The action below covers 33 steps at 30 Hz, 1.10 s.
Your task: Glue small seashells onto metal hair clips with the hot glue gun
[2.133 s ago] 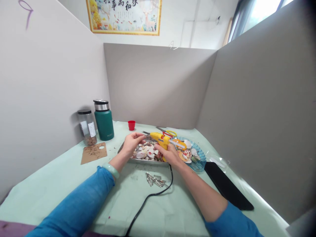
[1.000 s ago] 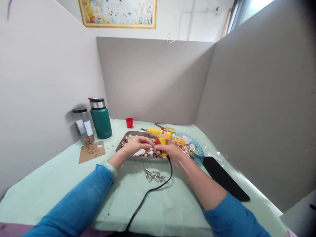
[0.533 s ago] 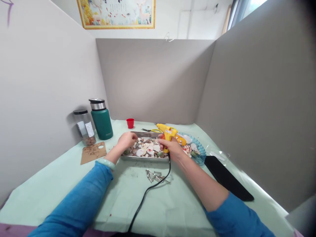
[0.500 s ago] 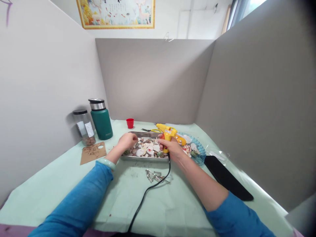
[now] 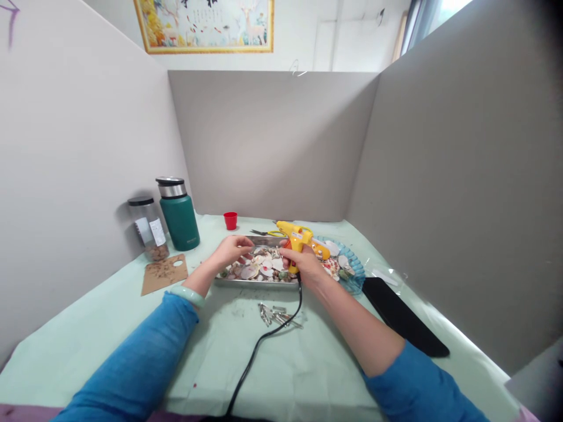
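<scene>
My right hand (image 5: pixel 308 264) is wrapped round the handle of a yellow hot glue gun (image 5: pixel 298 234), whose nozzle points left and away. Its black cord (image 5: pixel 264 337) runs down to the front table edge. Whether my right fingertips also pinch something small, I cannot tell. A metal tray (image 5: pixel 255 284) full of shells (image 5: pixel 266 264) lies below both hands. Over the tray's left part, my left hand (image 5: pixel 233 251) has its fingers apart and curved, with nothing visible in them.
A blue scalloped plate (image 5: pixel 358 272) of shells stands right of the tray. Metal clips (image 5: pixel 277 315) lie in front. Yellow-handled scissors (image 5: pixel 275 233) and a red cup (image 5: pixel 230 221) are behind; a green bottle (image 5: pixel 179 223), a jar (image 5: pixel 150 228) and cardboard (image 5: pixel 165 275) at left; a black flat piece (image 5: pixel 404 316) at right.
My left hand has moved slightly right over the tray, and its fingers have spread from a closed pinch. My right hand keeps the glue gun in nearly the same place.
</scene>
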Each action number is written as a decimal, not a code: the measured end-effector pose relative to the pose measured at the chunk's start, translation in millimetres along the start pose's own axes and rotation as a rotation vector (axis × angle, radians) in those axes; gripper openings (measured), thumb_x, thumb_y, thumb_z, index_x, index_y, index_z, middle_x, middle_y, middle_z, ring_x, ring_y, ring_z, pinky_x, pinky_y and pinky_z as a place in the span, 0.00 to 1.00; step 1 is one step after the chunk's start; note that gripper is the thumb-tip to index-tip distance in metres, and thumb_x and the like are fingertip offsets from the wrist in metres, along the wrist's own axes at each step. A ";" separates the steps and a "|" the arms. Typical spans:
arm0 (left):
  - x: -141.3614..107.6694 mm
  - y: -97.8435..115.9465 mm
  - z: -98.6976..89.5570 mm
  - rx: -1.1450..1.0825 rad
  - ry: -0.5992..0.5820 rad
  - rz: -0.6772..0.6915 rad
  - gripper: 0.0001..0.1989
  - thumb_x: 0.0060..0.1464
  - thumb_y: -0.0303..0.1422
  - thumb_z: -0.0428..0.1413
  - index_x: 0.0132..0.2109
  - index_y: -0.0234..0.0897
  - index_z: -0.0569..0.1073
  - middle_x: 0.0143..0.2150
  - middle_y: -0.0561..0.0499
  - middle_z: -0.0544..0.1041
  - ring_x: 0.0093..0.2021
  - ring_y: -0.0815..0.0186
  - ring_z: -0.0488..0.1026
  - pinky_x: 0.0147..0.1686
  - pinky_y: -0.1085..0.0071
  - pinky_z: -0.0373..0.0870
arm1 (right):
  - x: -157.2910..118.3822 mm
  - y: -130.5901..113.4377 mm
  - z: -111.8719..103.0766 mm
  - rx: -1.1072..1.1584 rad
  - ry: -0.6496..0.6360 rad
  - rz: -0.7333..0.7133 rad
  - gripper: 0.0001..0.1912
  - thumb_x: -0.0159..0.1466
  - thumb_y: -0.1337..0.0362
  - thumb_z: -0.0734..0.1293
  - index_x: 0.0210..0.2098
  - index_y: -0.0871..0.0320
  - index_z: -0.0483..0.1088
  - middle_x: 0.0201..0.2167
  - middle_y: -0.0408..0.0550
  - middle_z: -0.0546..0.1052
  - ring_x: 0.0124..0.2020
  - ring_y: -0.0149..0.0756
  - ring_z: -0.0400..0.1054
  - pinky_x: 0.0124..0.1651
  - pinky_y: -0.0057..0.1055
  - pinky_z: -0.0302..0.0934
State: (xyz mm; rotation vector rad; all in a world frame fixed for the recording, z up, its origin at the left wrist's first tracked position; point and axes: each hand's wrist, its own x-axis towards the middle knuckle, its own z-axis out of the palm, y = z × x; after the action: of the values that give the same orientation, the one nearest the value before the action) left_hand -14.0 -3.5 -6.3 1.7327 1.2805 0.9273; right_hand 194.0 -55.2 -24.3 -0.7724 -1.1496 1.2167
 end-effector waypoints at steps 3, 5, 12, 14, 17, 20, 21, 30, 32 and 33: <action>-11.1 15.7 5.2 -0.553 -0.127 -0.050 0.09 0.43 0.26 0.63 0.35 0.33 0.73 0.32 0.47 0.77 0.37 0.62 0.77 0.35 0.70 0.73 | 0.9 1.3 -0.5 -0.001 0.013 0.005 0.14 0.47 0.65 0.70 0.33 0.60 0.67 0.18 0.37 0.67 0.16 0.23 0.59 0.19 0.22 0.55; -16.7 23.1 10.4 -0.730 -0.191 -0.098 0.10 0.41 0.23 0.63 0.35 0.30 0.74 0.32 0.46 0.77 0.36 0.63 0.77 0.37 0.71 0.74 | 0.8 0.9 -0.4 0.002 0.015 0.009 0.14 0.47 0.64 0.70 0.33 0.60 0.67 0.17 0.37 0.67 0.16 0.23 0.59 0.19 0.22 0.55; -20.7 18.5 25.1 -0.816 -0.360 -0.049 0.14 0.42 0.20 0.63 0.39 0.29 0.77 0.33 0.47 0.78 0.31 0.71 0.74 0.35 0.75 0.71 | -0.6 -2.3 1.2 0.013 0.010 -0.015 0.14 0.48 0.64 0.70 0.34 0.60 0.68 0.18 0.37 0.67 0.17 0.23 0.59 0.19 0.21 0.55; -21.1 15.5 26.0 -0.802 -0.395 0.008 0.15 0.42 0.21 0.63 0.41 0.31 0.77 0.36 0.47 0.78 0.34 0.70 0.74 0.37 0.73 0.70 | -1.1 -2.6 1.3 0.018 0.012 -0.005 0.15 0.48 0.63 0.71 0.34 0.60 0.68 0.18 0.36 0.67 0.17 0.23 0.59 0.19 0.21 0.55; -23.3 15.2 25.9 -0.775 -0.407 0.039 0.16 0.42 0.23 0.64 0.42 0.33 0.76 0.37 0.48 0.78 0.35 0.69 0.74 0.39 0.71 0.69 | -2.1 -2.9 1.2 0.026 0.004 -0.001 0.16 0.48 0.62 0.71 0.35 0.60 0.67 0.17 0.36 0.66 0.16 0.23 0.59 0.19 0.20 0.54; -25.1 17.2 26.5 -0.732 -0.390 0.039 0.15 0.42 0.25 0.64 0.40 0.33 0.76 0.37 0.48 0.77 0.35 0.68 0.74 0.39 0.69 0.69 | -2.7 -2.9 1.1 0.032 -0.004 -0.007 0.17 0.48 0.62 0.71 0.36 0.60 0.67 0.17 0.36 0.67 0.17 0.23 0.59 0.20 0.21 0.54; -25.2 17.6 27.1 -0.711 -0.376 0.037 0.14 0.42 0.26 0.64 0.40 0.33 0.76 0.37 0.48 0.77 0.34 0.68 0.74 0.40 0.69 0.69 | -2.7 -2.8 1.1 0.032 -0.004 -0.007 0.17 0.48 0.62 0.72 0.36 0.59 0.67 0.17 0.36 0.66 0.17 0.23 0.59 0.20 0.21 0.54; -25.8 22.8 36.8 -0.487 -0.165 0.063 0.17 0.40 0.34 0.66 0.37 0.31 0.72 0.27 0.50 0.76 0.29 0.69 0.74 0.34 0.70 0.71 | -2.0 -1.3 2.0 0.008 -0.004 -0.016 0.15 0.48 0.63 0.71 0.35 0.59 0.67 0.17 0.36 0.65 0.17 0.23 0.58 0.19 0.21 0.55; -27.5 25.1 38.1 -0.447 -0.149 0.070 0.17 0.40 0.34 0.66 0.36 0.31 0.71 0.26 0.51 0.75 0.29 0.68 0.74 0.33 0.70 0.71 | -1.8 -0.9 1.9 0.009 -0.006 -0.016 0.16 0.48 0.63 0.71 0.35 0.59 0.67 0.18 0.36 0.65 0.17 0.23 0.59 0.20 0.21 0.55; -28.2 26.1 38.6 -0.431 -0.144 0.073 0.17 0.40 0.35 0.66 0.35 0.31 0.71 0.26 0.51 0.75 0.28 0.68 0.74 0.33 0.70 0.71 | -1.6 -0.4 1.7 0.009 -0.007 -0.015 0.16 0.48 0.63 0.71 0.36 0.59 0.67 0.18 0.36 0.65 0.17 0.23 0.59 0.20 0.21 0.55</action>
State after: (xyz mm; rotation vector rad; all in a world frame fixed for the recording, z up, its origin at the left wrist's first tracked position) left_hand 24.2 -42.0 -2.7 1.4809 0.8541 1.0143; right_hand 192.6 -57.1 -23.8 -0.7519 -1.1536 1.2117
